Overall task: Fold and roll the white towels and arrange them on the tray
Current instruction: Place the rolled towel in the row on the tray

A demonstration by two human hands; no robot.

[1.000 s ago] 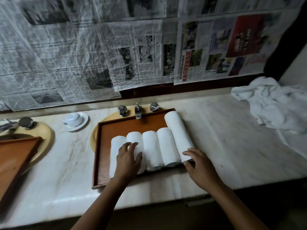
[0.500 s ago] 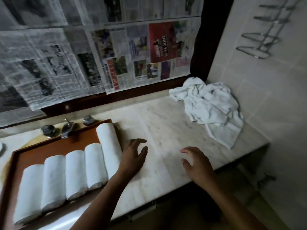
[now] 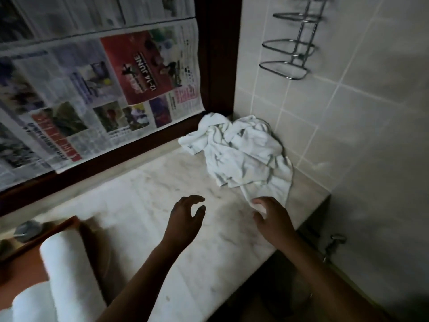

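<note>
Evidently the towel pile [image 3: 243,154] is the target; both grips are held apart, empty.
Head view: the pile is heaped against the tiled wall [image 3: 348,135], probably as waiting stock; the right hand [image 3: 272,220] is spread at its near tip, the left hand [image 3: 185,219] held further left. Bare bench [image 3: 144,217] for folding is left between pile and tray [image 3: 55,230], where rolled towels [image 3: 69,270] are laid; the bench edge is found just right of the pile.

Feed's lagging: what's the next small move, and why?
Probably pinch the near corner of the crumpled towels with the right hand and draw them closer: it hovers open at that corner, and the left hand hovers empty over the counter.
</note>
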